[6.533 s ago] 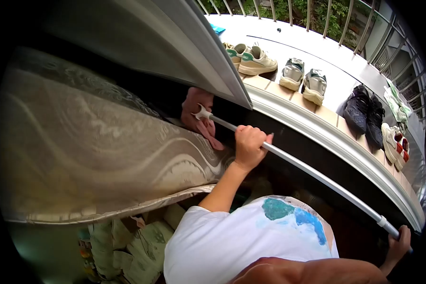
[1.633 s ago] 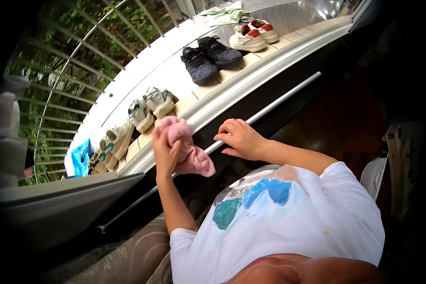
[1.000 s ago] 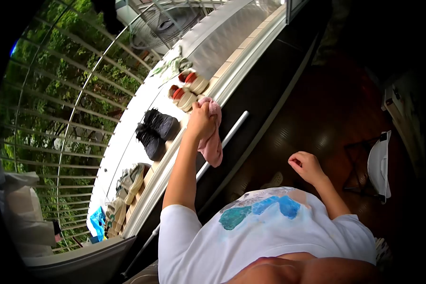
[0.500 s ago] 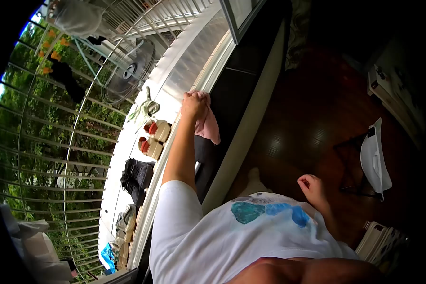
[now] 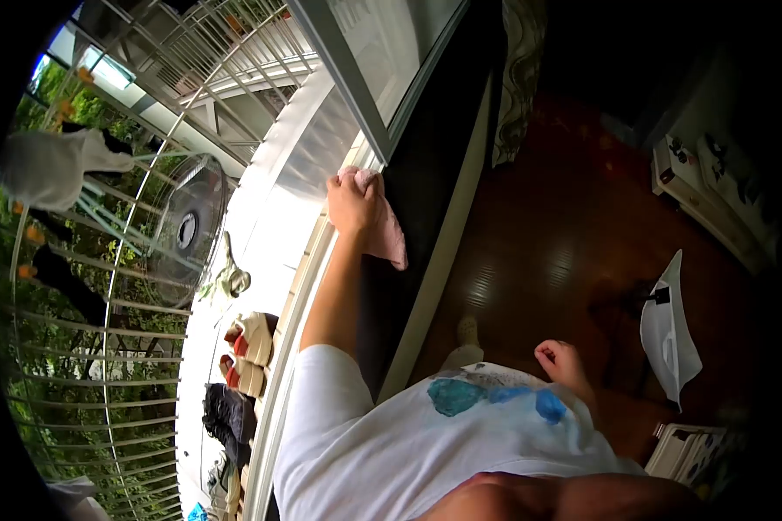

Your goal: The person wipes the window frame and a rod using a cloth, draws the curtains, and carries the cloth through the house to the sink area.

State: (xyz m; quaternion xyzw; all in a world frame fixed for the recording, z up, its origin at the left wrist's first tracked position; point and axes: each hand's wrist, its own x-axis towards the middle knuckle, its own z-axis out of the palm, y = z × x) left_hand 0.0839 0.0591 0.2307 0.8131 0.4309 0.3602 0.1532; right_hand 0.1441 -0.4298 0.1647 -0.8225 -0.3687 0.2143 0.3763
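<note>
My left hand (image 5: 353,207) is closed on a pink cloth (image 5: 386,236), with the arm stretched out over the window ledge. It presses the cloth onto the pale window track (image 5: 320,253), close to the lower corner of the glass window sash (image 5: 369,113). One end of the cloth hangs over the dark inner sill (image 5: 421,187). Near my waist, my right hand (image 5: 565,365) is loosely curled, and nothing shows in it.
Outside the track, beige shoes with red lining (image 5: 250,352), dark shoes (image 5: 228,417) and a fan guard (image 5: 187,230) line the ledge before metal bars (image 5: 109,347). Indoors, a white-topped stool (image 5: 669,334) and a white cabinet (image 5: 699,195) stand on the wooden floor (image 5: 513,252).
My view has shifted toward the window sash, so the shoes sit lower. The left hand, still on the cloth, has moved along the track closer to the sash. The right hand remains curled.
</note>
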